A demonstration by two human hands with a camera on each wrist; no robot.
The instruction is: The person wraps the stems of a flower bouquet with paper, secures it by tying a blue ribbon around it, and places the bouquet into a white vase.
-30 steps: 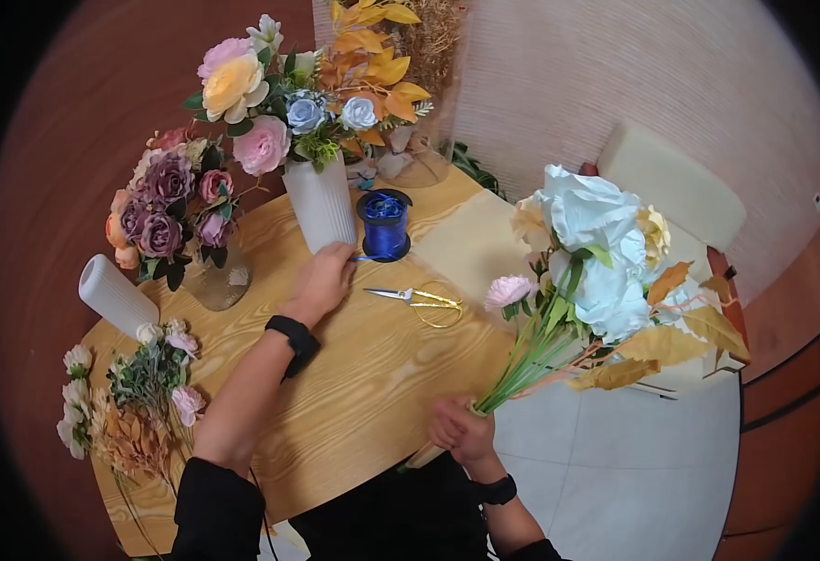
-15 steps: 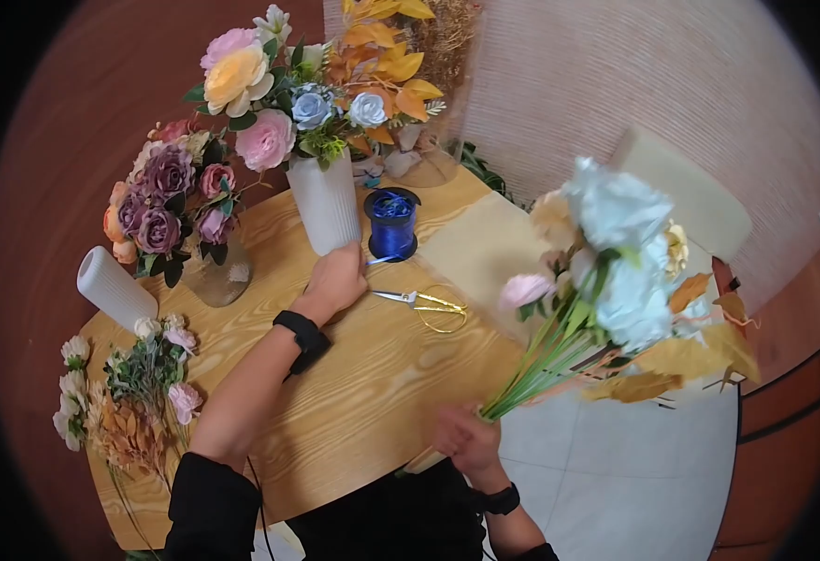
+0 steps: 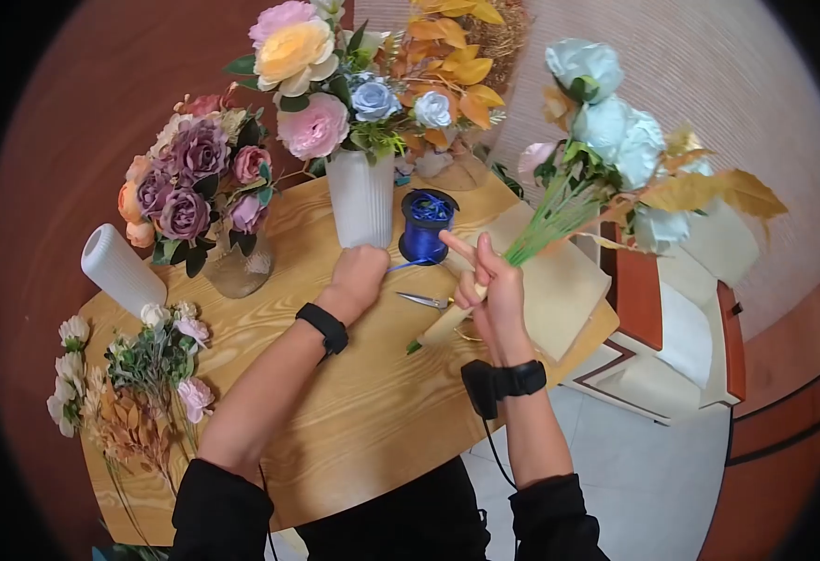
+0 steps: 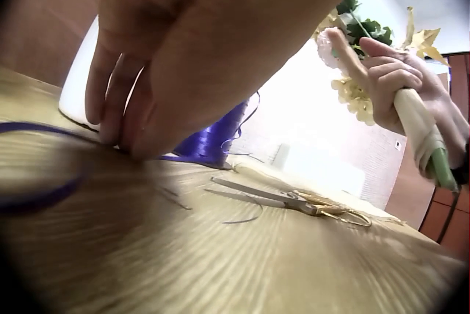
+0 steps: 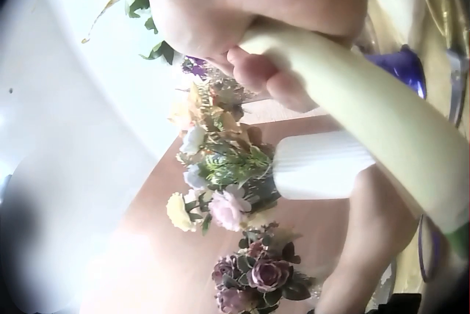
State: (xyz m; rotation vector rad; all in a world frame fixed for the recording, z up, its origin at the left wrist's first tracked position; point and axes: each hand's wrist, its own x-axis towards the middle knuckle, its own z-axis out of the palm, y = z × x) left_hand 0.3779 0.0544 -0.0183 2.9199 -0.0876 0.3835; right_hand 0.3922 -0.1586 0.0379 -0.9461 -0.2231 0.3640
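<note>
My left hand [image 3: 359, 278] is low over the table by the base of a white ribbed vase [image 3: 361, 201], pinching a thin blue ribbon [image 4: 172, 158]. That ribbon runs to a spool [image 3: 424, 245] of blue ribbon with black ends. A loose length curls out on the other side of my fingers in the left wrist view. My right hand [image 3: 502, 294] grips the pale wrapped handle [image 5: 367, 108] of a bouquet of light blue flowers [image 3: 606, 126], index finger extended. The handle's green end points down toward the table. Scissors [image 3: 421, 300] lie beneath it, their gold handles partly hidden.
Behind the spool, the white vase holds pink, yellow and blue flowers [image 3: 373, 101]. Purple roses [image 3: 195, 154] stand in a glass vase to the left, beside a tilted white vase [image 3: 122, 271]. Loose stems [image 3: 139, 383] lie at the left edge. Beige paper [image 3: 560, 280] covers the right corner.
My right hand has lifted the bouquet from the table's front edge, up and forward over the table beside the spool. The left hand stays at the ribbon; the head view has shifted.
</note>
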